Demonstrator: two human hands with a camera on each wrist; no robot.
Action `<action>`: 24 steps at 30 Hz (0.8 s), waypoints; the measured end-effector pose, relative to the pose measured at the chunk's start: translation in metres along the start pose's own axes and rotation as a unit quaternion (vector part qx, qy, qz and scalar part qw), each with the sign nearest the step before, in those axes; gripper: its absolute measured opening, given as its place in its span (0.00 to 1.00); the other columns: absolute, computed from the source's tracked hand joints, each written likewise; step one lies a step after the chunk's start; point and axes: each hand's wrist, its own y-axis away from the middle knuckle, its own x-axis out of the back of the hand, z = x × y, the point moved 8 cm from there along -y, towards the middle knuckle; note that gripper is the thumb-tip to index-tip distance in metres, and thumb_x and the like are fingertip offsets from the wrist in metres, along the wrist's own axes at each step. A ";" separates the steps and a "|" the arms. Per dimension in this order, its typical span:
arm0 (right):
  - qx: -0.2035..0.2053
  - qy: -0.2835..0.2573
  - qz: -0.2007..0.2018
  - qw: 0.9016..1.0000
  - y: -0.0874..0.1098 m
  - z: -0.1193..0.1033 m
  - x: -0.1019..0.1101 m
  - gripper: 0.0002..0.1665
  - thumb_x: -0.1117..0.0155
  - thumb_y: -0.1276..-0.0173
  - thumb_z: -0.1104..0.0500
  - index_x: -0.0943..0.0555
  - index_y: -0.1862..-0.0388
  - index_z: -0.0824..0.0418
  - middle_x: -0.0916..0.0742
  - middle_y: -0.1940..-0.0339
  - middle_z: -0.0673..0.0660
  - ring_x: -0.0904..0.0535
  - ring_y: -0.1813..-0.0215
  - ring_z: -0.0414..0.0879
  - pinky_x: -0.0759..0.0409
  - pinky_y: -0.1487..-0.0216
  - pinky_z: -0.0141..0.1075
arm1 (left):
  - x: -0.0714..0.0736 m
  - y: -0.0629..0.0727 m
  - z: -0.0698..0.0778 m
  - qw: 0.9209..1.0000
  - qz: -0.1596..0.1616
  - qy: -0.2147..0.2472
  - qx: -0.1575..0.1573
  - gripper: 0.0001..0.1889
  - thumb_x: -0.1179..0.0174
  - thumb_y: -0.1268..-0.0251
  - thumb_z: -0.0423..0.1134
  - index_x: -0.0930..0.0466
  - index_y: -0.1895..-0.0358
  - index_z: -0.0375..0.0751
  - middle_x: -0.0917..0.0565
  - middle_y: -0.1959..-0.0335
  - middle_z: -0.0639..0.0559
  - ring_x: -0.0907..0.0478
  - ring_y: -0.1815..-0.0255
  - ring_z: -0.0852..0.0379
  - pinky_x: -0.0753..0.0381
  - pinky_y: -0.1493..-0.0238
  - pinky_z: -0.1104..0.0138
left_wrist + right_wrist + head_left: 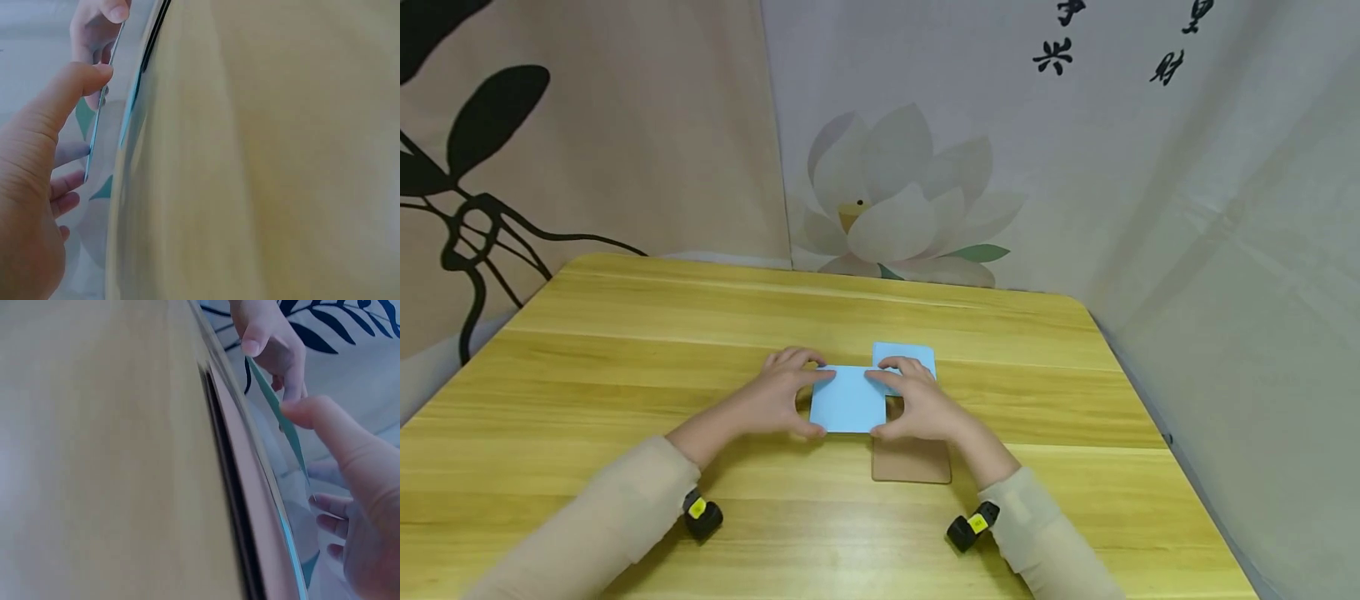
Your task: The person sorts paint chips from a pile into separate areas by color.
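A thin blue rectangular card (pixel 847 404) is held level above the table by both hands. My left hand (pixel 775 398) grips its left side, thumb near the front corner and fingers near the back corner. Opposite, my right hand (pixel 925 407) holds the right side in the same way. Both wrist views show the card (pixel 95 134) (pixel 278 403) nearly edge-on between thumbs and fingers. Partly behind the right hand lies a second blue sheet (pixel 906 353). A brown flat board with rounded corners (pixel 912 462) rests under and in front of that hand.
The wooden table (pixel 625 333) has rounded back corners. Behind it hangs a pale cloth (pixel 1075 192) printed with a lotus, leaves and characters. Each wrist carries a black camera with a yellow mark (pixel 703 514) (pixel 973 527).
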 end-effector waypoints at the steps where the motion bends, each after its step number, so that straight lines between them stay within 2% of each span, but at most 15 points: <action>1: 0.002 -0.003 0.001 1.000 0.000 0.003 0.002 0.48 0.25 0.50 0.43 0.30 0.31 0.55 0.33 0.32 0.59 0.44 0.31 0.53 0.44 0.35 0.55 | -0.001 -0.004 0.000 1.000 0.000 -0.002 -0.001 0.45 0.26 0.62 0.59 0.25 0.37 0.39 0.30 0.38 0.42 0.41 0.35 0.43 0.47 0.42 0.44; 8: -0.013 -0.008 -0.001 1.000 0.002 0.028 0.013 0.49 0.24 0.51 0.44 0.31 0.30 0.55 0.34 0.32 0.57 0.44 0.31 0.53 0.41 0.37 0.54 | -0.009 -0.031 0.002 1.000 -0.005 -0.010 -0.006 0.43 0.26 0.60 0.59 0.24 0.38 0.39 0.31 0.39 0.44 0.41 0.36 0.43 0.46 0.41 0.44; 14: -0.038 -0.006 -0.007 0.999 0.001 0.048 0.023 0.49 0.24 0.51 0.45 0.31 0.30 0.54 0.36 0.29 0.57 0.46 0.30 0.55 0.42 0.36 0.56 | -0.017 -0.054 -0.002 1.000 -0.023 -0.010 -0.004 0.43 0.27 0.57 0.60 0.25 0.36 0.41 0.32 0.37 0.45 0.43 0.34 0.44 0.49 0.38 0.45; 19: -0.046 -0.009 -0.007 0.999 0.000 0.060 0.029 0.48 0.25 0.49 0.45 0.31 0.29 0.54 0.36 0.29 0.60 0.46 0.30 0.57 0.42 0.36 0.57 | -0.022 -0.068 -0.004 1.000 -0.031 -0.005 -0.002 0.42 0.29 0.55 0.61 0.26 0.36 0.42 0.33 0.36 0.46 0.44 0.33 0.45 0.51 0.37 0.45; 24: -0.066 -0.019 -0.018 0.997 0.000 0.072 0.034 0.47 0.25 0.48 0.46 0.32 0.29 0.53 0.36 0.28 0.58 0.47 0.29 0.56 0.42 0.36 0.57 | -0.028 -0.081 -0.004 0.999 -0.042 -0.001 0.008 0.42 0.29 0.54 0.61 0.26 0.35 0.42 0.33 0.36 0.47 0.45 0.33 0.46 0.52 0.37 0.46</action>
